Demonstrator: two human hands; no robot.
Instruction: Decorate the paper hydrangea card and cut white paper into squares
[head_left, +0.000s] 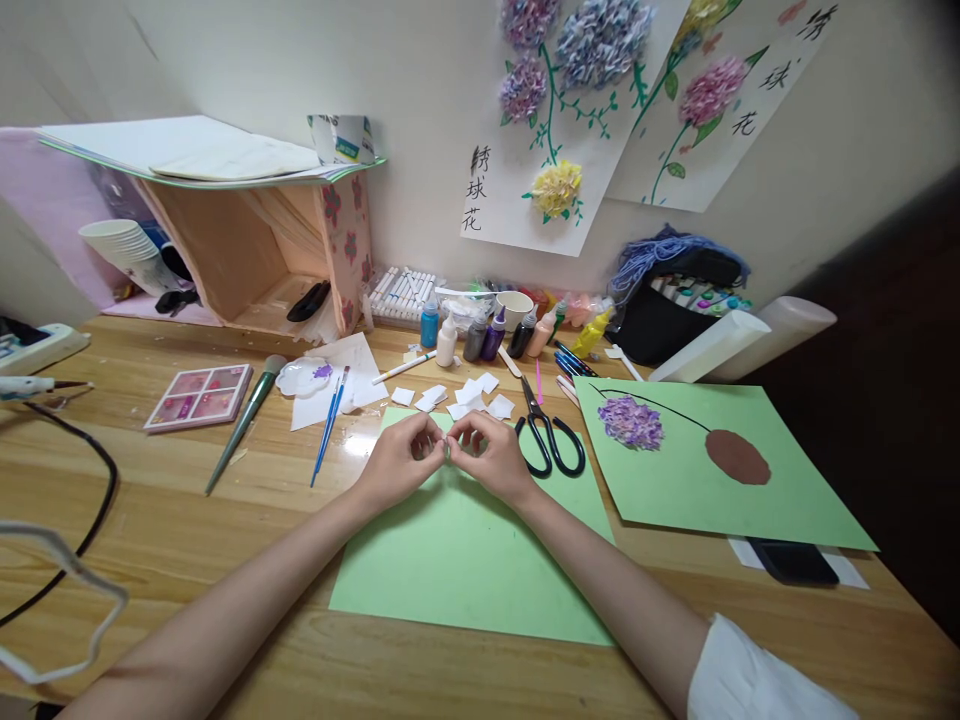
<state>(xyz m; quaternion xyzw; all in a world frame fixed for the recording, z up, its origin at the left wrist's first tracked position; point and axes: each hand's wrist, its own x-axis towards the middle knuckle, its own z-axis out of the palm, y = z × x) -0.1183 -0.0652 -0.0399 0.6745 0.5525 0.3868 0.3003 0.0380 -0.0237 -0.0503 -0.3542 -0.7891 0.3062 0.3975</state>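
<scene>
My left hand (405, 458) and my right hand (489, 455) meet fingertip to fingertip above a sheet of green paper (465, 580). Both are closed in a pinch on a small pale piece (448, 450) that looks like paper, mostly hidden by the fingers. Just beyond the hands lie several white paper squares (471, 392). Black-handled scissors (537, 425) rest to the right of my right hand, blades pointing away. Two thin blue paintbrushes (330, 425) lie left of my left hand.
At right, another green sheet (660, 500) bears a purple paper flower (631, 422) and a brown circle (738, 457). Paint bottles (491, 335) line the back. A palette box (199, 397), a large brush (244, 425) and a glue gun (37, 386) lie at left.
</scene>
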